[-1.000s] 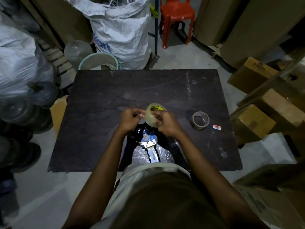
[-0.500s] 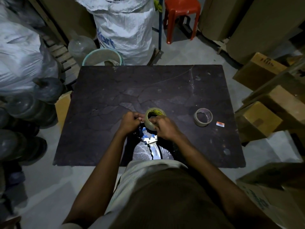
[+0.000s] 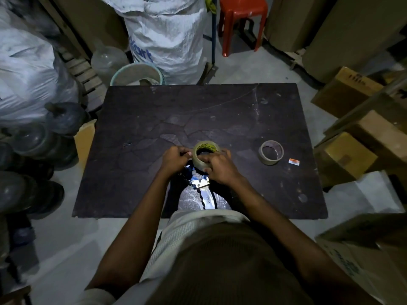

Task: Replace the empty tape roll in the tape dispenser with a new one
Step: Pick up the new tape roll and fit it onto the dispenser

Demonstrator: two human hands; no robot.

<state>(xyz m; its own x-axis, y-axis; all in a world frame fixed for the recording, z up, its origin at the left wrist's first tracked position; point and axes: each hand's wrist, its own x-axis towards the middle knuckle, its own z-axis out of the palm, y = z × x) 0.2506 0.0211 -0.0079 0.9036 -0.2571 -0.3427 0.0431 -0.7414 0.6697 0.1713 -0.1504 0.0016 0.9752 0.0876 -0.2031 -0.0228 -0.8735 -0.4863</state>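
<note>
A new roll of clear tape [image 3: 206, 149] with a yellow inner label sits at the head of the tape dispenser [image 3: 201, 190], which lies on the dark table [image 3: 220, 111] near its front edge. My right hand [image 3: 220, 167] grips the roll from the right side. My left hand [image 3: 176, 158] pinches the roll's left edge, apparently at the tape's loose end. The dispenser's metal plate and white handle point toward me. The empty tape core [image 3: 271, 152] lies on the table to the right, apart from both hands.
A small orange-and-white label [image 3: 294, 161] lies right of the empty core. Cardboard boxes [image 3: 350, 159] crowd the table's right side. A white sack [image 3: 167, 38], a bucket [image 3: 136, 74] and a red stool [image 3: 242, 20] stand behind; dark jugs [image 3: 33, 139] sit left.
The roll and both hands have come down from slightly above the dispenser onto its head. The empty core has stayed in place.
</note>
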